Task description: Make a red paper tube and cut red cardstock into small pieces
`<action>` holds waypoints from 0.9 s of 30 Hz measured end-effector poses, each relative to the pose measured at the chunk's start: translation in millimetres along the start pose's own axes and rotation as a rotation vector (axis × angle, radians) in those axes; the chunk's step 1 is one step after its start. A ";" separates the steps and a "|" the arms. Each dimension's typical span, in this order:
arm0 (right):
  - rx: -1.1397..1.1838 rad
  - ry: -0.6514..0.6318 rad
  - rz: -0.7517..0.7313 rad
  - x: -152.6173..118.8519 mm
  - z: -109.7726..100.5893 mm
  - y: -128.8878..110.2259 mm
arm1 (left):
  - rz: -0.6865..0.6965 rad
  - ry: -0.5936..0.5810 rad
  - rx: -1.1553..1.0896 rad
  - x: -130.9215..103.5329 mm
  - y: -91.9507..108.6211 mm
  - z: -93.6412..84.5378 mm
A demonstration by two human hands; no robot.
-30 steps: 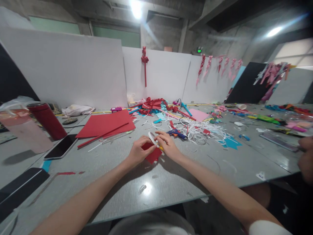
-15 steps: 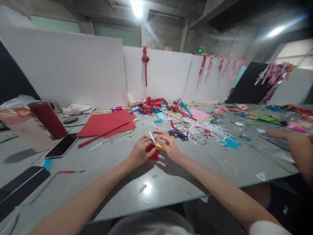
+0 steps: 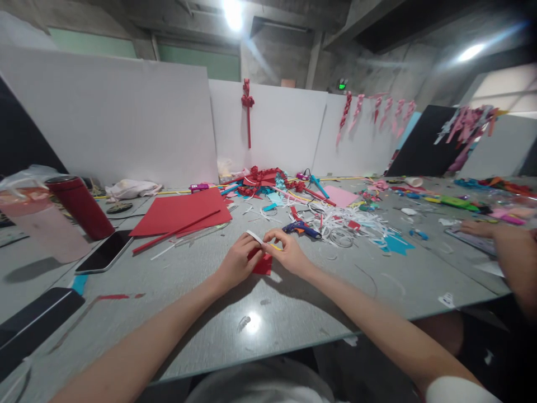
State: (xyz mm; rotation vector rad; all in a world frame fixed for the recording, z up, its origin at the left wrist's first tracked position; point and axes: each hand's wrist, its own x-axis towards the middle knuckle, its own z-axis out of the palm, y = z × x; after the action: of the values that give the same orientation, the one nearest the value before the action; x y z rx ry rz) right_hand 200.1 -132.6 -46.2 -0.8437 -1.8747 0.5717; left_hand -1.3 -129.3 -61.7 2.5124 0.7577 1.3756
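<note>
Over the near middle of the table, my left hand [image 3: 240,258] is closed on a small piece of red paper [image 3: 262,265], most of it covered by the fingers. A narrow white strip [image 3: 254,237] curves up above my left fingers. Its near end runs to the pinched thumb and forefinger of my right hand [image 3: 288,253]. Something yellow [image 3: 276,247] shows between my right fingers; its kind is hidden. Just beyond my right hand lies a blue glue gun [image 3: 302,229].
Red sheets [image 3: 182,210] and a thin red stick [image 3: 176,232] lie at left, near a phone [image 3: 104,252], a red flask [image 3: 79,207] and a pink bottle [image 3: 42,224]. White paper scraps [image 3: 348,224] spread at right. Another person's hand [image 3: 478,228] rests farther right.
The white strip has tipped left and lower over my left hand. My right fingers have drawn together into a pinch, and less of the yellow thing shows.
</note>
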 end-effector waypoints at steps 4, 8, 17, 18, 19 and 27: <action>0.077 -0.011 0.067 0.2 1.9 2.4 | -0.012 0.003 -0.016 0.1 -1.2 0.3; 0.176 0.010 0.150 1.7 2.8 6.0 | -0.055 0.020 0.006 -0.2 -3.5 1.8; 0.011 -0.021 0.095 -0.1 -1.7 2.4 | -0.073 0.130 0.395 0.6 -12.8 -15.5; -0.028 -0.038 0.080 -0.5 -1.8 1.3 | -0.019 0.089 0.390 1.8 -10.4 -18.1; -0.060 -0.046 0.065 -0.8 -2.0 0.3 | 0.032 0.039 0.372 3.1 -7.2 -20.0; -0.086 -0.038 -0.021 0.5 -5.1 3.3 | 0.129 -0.104 0.223 6.6 0.3 -18.0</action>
State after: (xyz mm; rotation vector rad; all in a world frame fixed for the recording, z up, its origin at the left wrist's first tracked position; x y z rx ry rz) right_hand 205.5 -130.0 -46.1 -0.8736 -1.9521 0.5010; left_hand -13.1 -127.7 -46.6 2.8254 0.7792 1.2486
